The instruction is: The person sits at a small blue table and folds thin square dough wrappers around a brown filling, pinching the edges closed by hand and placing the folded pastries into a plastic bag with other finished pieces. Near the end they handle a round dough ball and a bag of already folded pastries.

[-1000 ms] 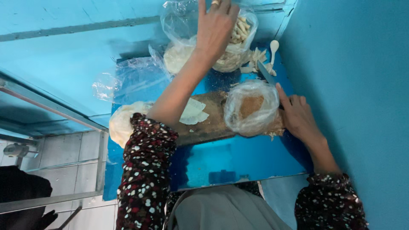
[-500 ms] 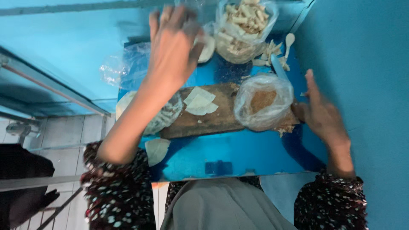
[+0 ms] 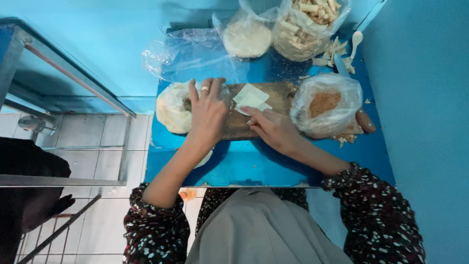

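The left hand (image 3: 209,111) lies flat, fingers spread, on the left end of the wooden board (image 3: 254,128), touching the bagged dough (image 3: 172,106) at its 9 o'clock. The right hand (image 3: 273,128) has its fingers drawn together at the edge of the pale wrapper sheets (image 3: 251,99), at board centre on the blue tabletop (image 3: 273,166). Recommended: steady the board and lift one sheet by its corner, clear of the crumb bag (image 3: 326,103) at 3 o'clock.

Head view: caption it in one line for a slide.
Left hand flat on a wooden board, right hand touching white wrappers, bagged fillings around.
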